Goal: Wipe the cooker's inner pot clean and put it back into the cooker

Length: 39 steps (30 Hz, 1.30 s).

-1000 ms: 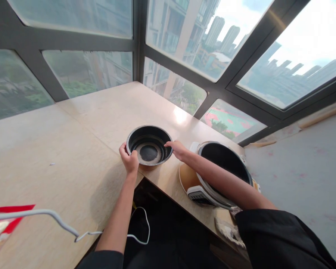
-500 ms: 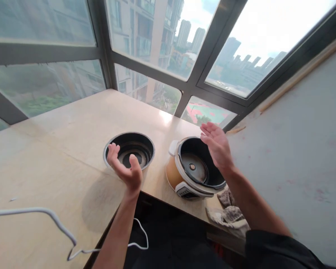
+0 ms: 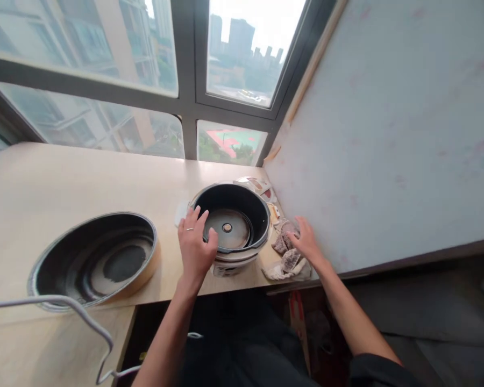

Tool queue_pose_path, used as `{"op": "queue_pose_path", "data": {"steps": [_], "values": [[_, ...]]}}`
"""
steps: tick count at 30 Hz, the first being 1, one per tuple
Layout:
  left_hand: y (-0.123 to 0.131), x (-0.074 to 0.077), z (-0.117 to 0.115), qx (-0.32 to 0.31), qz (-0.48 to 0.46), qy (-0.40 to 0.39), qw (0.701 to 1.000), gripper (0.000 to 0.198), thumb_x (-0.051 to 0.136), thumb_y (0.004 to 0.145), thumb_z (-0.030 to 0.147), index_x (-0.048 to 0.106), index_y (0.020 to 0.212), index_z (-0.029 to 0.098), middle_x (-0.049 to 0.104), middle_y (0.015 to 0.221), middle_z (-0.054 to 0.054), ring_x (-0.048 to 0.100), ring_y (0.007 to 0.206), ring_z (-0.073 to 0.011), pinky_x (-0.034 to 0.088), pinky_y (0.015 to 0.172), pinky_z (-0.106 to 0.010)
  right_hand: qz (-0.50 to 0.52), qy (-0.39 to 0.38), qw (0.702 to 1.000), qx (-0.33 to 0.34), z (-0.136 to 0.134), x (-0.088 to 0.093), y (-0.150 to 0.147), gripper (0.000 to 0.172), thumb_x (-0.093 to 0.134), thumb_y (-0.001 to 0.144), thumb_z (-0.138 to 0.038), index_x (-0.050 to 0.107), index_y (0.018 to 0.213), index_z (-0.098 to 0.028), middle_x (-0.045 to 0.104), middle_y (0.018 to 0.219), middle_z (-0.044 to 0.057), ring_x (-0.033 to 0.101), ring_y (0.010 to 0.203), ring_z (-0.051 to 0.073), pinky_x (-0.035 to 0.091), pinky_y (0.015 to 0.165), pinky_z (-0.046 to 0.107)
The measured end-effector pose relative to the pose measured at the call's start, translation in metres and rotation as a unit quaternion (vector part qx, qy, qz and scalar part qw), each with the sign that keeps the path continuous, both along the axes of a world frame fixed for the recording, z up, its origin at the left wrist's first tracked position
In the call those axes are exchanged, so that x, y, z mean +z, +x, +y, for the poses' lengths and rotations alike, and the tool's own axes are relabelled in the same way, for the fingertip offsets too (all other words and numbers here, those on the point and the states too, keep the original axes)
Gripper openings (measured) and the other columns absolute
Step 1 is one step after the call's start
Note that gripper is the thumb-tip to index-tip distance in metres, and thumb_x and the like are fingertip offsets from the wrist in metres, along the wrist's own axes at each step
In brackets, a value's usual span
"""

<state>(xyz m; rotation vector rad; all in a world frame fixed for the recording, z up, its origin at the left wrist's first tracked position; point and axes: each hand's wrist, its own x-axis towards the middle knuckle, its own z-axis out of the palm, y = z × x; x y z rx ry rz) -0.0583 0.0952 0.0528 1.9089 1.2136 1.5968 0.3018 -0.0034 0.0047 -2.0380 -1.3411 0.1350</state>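
A rice cooker body (image 3: 262, 244) stands on the counter with no lid on it; its dark inside shows a round heating plate (image 3: 242, 228) with a small centre button. My left hand (image 3: 196, 242), a ring on one finger, is at the cooker's left rim with fingers apart, holding nothing. Whether it touches the rim I cannot tell. To the cooker's right, my right hand (image 3: 306, 242) reaches over a crumpled brown-grey cloth (image 3: 282, 242), thumb and fingers spread. Contact with the cloth is unclear. The inner pot (image 3: 153, 258), dark inside, sits on the left.
A white cable (image 3: 78, 309) runs across the pale counter (image 3: 80, 177) at lower left. Windows (image 3: 242, 54) rise behind, and a white wall (image 3: 387, 134) borders the right side. Some flat packaging (image 3: 258, 185) lies behind the cooker.
The view has turned right. My left hand has gone from in front of the inner pot to the cooker's left side. My right hand has dropped from above the cooker to the cloth.
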Motion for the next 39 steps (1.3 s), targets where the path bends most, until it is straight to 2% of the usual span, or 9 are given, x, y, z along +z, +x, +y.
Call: {"op": "queue_pose_path", "data": {"steps": [3,4,8,12,18,26,32,35,39], "values": [[-0.001,-0.007,0.002,-0.014,-0.011,-0.013,1.000,0.030,0.060,0.080,0.016,0.077,0.103,0.022,0.066,0.135,-0.011,0.045,0.143,-0.0374,0.018,0.123,-0.062,-0.120,-0.180,0.976,0.000,-0.020,-0.053,0.002,0.099,0.071,0.074,-0.052,0.034,0.153,-0.006,0.031,0.160,0.030,0.025,0.151,0.043,0.027,0.118,0.060],[-0.002,-0.008,0.002,-0.017,-0.018,-0.015,1.000,0.030,0.059,0.079,0.016,0.078,0.101,0.022,0.067,0.134,-0.010,0.045,0.143,-0.0370,0.018,0.123,-0.062,-0.141,-0.207,0.968,0.006,-0.024,-0.067,0.002,0.101,0.071,0.074,-0.053,0.033,0.155,-0.005,0.027,0.162,0.030,0.021,0.153,0.044,0.026,0.118,0.060],[-0.004,-0.008,0.000,-0.020,-0.016,-0.018,1.000,0.034,0.056,0.077,0.014,0.079,0.100,0.023,0.068,0.132,-0.008,0.046,0.142,-0.0351,0.016,0.125,-0.061,-0.192,-0.176,0.965,0.008,-0.030,-0.096,0.001,0.077,0.060,0.086,-0.046,0.043,0.151,-0.008,0.035,0.161,0.024,0.027,0.151,0.040,0.028,0.117,0.055],[0.000,-0.008,-0.001,-0.004,-0.029,-0.001,1.000,0.033,0.054,0.079,0.014,0.079,0.097,0.023,0.070,0.128,-0.008,0.048,0.142,-0.0330,0.016,0.125,-0.060,-0.224,-0.126,0.966,-0.005,-0.028,-0.097,-0.002,0.064,0.055,0.088,-0.039,0.051,0.145,-0.011,0.045,0.155,0.022,0.038,0.143,0.038,0.032,0.114,0.053],[0.007,-0.011,-0.004,0.017,-0.068,0.030,0.997,0.027,0.051,0.084,0.016,0.077,0.088,0.023,0.073,0.118,-0.006,0.052,0.138,-0.0296,0.018,0.125,-0.058,-0.235,-0.101,0.966,-0.033,-0.021,-0.097,-0.010,0.057,0.053,0.090,-0.038,0.055,0.139,-0.011,0.051,0.149,0.021,0.043,0.138,0.037,0.034,0.114,0.051],[0.009,-0.014,-0.003,0.038,-0.086,0.032,0.995,0.026,0.051,0.088,0.020,0.076,0.082,0.024,0.075,0.113,-0.004,0.057,0.134,-0.0278,0.019,0.125,-0.059,-0.169,-0.015,0.985,-0.030,-0.008,-0.100,-0.006,0.048,0.049,0.089,-0.029,0.060,0.133,-0.013,0.064,0.134,0.020,0.055,0.125,0.034,0.041,0.109,0.048],[0.012,-0.016,-0.001,0.060,-0.117,0.039,0.991,0.023,0.054,0.087,0.023,0.074,0.076,0.025,0.076,0.104,-0.002,0.061,0.127,-0.0269,0.022,0.125,-0.059,-0.025,0.031,0.997,-0.068,0.007,-0.099,0.007,0.059,0.044,0.090,-0.054,0.062,0.128,-0.014,0.070,0.121,0.021,0.064,0.111,0.036,0.047,0.098,0.048],[0.014,-0.017,-0.002,0.068,-0.131,0.041,0.988,0.021,0.055,0.085,0.022,0.074,0.076,0.025,0.077,0.103,-0.002,0.062,0.126,-0.0264,0.022,0.125,-0.058,0.062,0.041,0.990,-0.119,0.012,-0.093,0.010,0.072,0.042,0.085,-0.074,0.067,0.111,-0.011,0.072,0.103,0.024,0.067,0.095,0.038,0.049,0.085,0.046],[0.017,-0.017,-0.002,0.068,-0.150,0.052,0.985,0.020,0.057,0.083,0.018,0.075,0.077,0.024,0.077,0.103,-0.002,0.062,0.127,-0.0258,0.021,0.126,-0.057,0.114,0.044,0.986,-0.113,0.012,-0.082,0.013,0.068,0.046,0.081,-0.080,0.068,0.092,-0.016,0.072,0.085,0.018,0.066,0.081,0.034,0.047,0.076,0.040]]}}
